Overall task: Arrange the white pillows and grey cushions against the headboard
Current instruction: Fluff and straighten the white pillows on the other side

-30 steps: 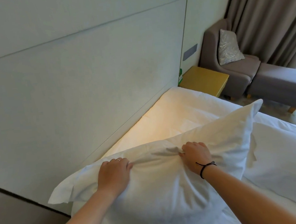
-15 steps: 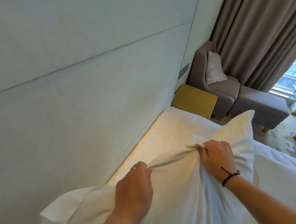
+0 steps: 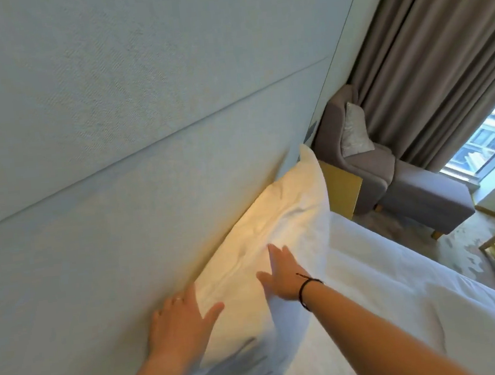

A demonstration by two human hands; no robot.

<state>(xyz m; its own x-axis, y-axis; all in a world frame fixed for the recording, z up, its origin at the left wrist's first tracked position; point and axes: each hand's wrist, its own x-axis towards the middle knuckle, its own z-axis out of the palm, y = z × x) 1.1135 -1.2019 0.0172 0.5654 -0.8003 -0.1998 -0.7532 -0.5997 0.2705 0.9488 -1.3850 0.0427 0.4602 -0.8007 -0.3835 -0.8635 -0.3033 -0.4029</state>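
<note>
A white pillow [image 3: 286, 223] stands on its long edge on the bed, leaning against the pale padded headboard [image 3: 119, 200]. My left hand [image 3: 179, 321] lies flat on the pillow's near top edge next to the headboard, fingers spread. My right hand [image 3: 282, 270], with a black band at the wrist, presses flat on the pillow's front face, fingers apart. Neither hand grips the fabric. A grey patterned cushion [image 3: 355, 133] rests on the armchair far off to the right.
White bedding [image 3: 390, 309] covers the bed to the right of the pillow. A yellow bedside table [image 3: 343, 195] stands past the bed's far corner, then a grey armchair [image 3: 366, 168] with a footstool [image 3: 425, 202], curtains and a window.
Both hands let go of the pinched top of the pillow and now lie flat on it. The pillow moved from in front of me to against the headboard.
</note>
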